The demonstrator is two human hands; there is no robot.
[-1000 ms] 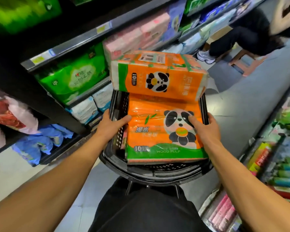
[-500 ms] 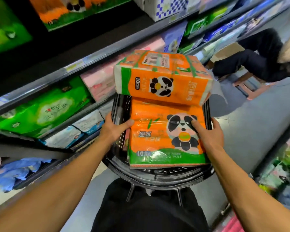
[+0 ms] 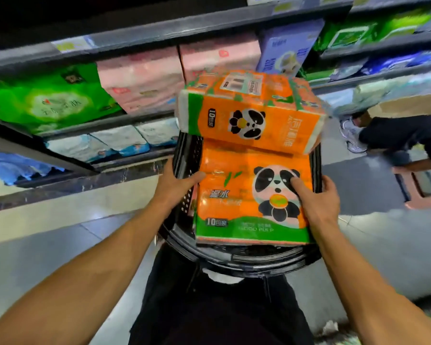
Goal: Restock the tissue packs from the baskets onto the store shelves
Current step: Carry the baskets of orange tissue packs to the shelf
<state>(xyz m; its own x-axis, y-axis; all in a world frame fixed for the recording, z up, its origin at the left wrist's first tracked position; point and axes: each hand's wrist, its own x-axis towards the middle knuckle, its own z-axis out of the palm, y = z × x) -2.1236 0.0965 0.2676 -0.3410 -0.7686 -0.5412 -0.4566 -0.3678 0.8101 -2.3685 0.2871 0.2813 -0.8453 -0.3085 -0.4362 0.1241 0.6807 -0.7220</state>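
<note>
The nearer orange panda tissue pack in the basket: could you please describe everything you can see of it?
The nearer orange pack is a soft plastic-wrapped bundle, orange with a green bottom band and a panda print. It lies in the black basket, its far edge tucked under the second orange pack. The left hand grips its left edge; the right hand holds the right edge, thumb on the panda.

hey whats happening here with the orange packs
A person stands in a store aisle holding a black basket of orange panda tissue packs. Both hands grip the near pack, the left hand at its left edge, the right hand with its thumb on the panda print. A second pack lies across the basket's far end. Neither is on the shelves yet.
</note>
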